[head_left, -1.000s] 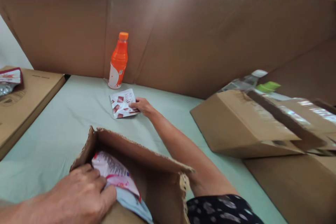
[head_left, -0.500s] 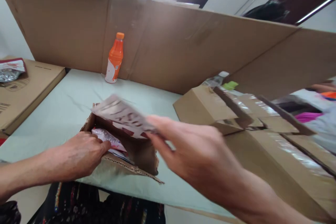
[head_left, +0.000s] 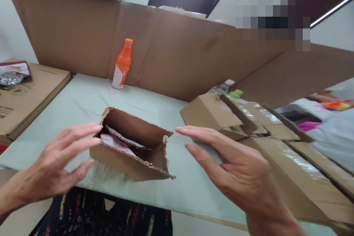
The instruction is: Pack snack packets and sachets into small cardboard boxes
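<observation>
A small open cardboard box (head_left: 129, 167) with rough-cut edges stands on the pale table in front of me. Inside it, towards the left, lean several flat printed packets (head_left: 117, 143), pinkish white. My left hand (head_left: 65, 158) is at the box's left end with fingers spread and holding nothing; its fingertips overlap the rim, and I cannot tell whether they touch it. My right hand (head_left: 229, 162) hovers just off the box's right end, thumb and fingers apart, also with nothing in it.
An orange drink bottle (head_left: 122, 64) stands by the upright cardboard screen (head_left: 188, 51). Large cardboard boxes (head_left: 298, 169) fill the right side, with a clear bottle (head_left: 224, 86) behind them. At left, a foil pouch (head_left: 13, 73) lies on a flat carton (head_left: 35, 96).
The printed packet that my right hand held over the box is now inside it, let go. My left hand has released the near rim and moved left; my right hand has drawn back right.
</observation>
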Demonstrator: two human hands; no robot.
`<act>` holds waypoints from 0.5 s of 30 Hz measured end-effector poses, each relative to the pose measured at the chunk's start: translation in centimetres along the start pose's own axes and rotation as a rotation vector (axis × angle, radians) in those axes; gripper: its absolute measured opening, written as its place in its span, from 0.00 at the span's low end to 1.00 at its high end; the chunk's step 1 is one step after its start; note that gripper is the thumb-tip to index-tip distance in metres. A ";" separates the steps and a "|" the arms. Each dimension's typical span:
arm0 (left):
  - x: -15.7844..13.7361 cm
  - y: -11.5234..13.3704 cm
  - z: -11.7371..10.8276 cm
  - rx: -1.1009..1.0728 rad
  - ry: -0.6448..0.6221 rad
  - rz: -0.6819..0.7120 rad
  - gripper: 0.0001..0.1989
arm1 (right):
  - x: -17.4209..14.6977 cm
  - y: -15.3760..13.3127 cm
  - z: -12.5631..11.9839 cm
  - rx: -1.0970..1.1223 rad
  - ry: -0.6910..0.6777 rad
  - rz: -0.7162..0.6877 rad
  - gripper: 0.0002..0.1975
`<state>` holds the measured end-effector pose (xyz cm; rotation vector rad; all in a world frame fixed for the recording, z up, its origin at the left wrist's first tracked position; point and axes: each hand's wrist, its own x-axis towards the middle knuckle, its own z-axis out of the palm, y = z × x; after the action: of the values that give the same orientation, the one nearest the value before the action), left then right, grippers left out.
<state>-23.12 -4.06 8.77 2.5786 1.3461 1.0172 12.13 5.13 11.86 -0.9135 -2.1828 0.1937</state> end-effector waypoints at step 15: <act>-1.2 -1.0 9.1 -0.144 0.333 -0.353 0.13 | -7.2 4.2 9.9 0.134 0.089 0.091 0.26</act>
<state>-19.00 -2.19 0.68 2.0313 1.6510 1.4495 10.93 4.74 -1.05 -0.9288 -2.0227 0.3327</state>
